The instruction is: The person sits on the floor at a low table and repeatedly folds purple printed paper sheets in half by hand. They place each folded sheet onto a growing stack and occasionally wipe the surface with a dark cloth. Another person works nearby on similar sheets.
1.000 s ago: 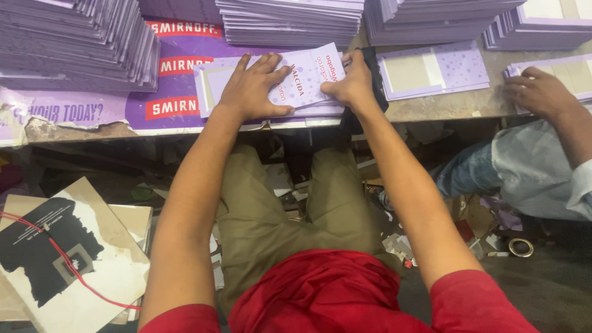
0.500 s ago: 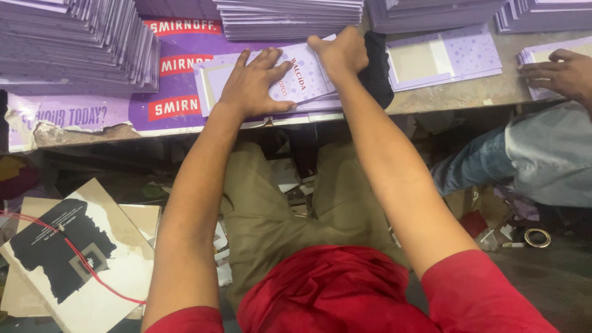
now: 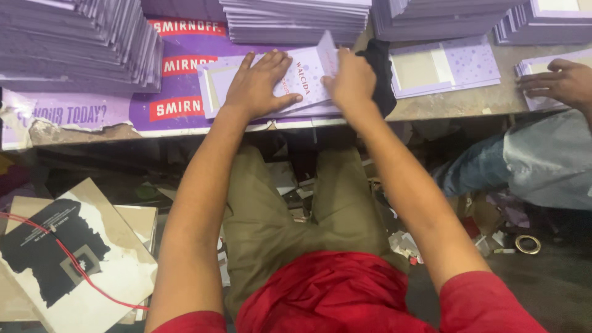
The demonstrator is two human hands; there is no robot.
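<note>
The left hand (image 3: 259, 86) lies flat, fingers spread, pressing a pale lilac printed card sheet (image 3: 305, 77) onto the purple-covered worktable (image 3: 179, 86). The right hand (image 3: 350, 79) pinches that sheet's right edge, lifting a flap upright beside a black cloth (image 3: 379, 74). Tall stacks of lilac sheets (image 3: 74, 43) stand behind; a co-worker's hand (image 3: 558, 83) rests on another pile at far right.

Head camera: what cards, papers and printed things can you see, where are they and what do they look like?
Lilac card: on the table, under left hand, right hand lifting its flap.
Purple banner: spread on the table, red labels.
Card stacks: lilac piles at the table's back.
Open card: lilac, dotted, pale panel, right of the hands.
Black-and-white board: on the floor, lower left, red cord across.
</note>
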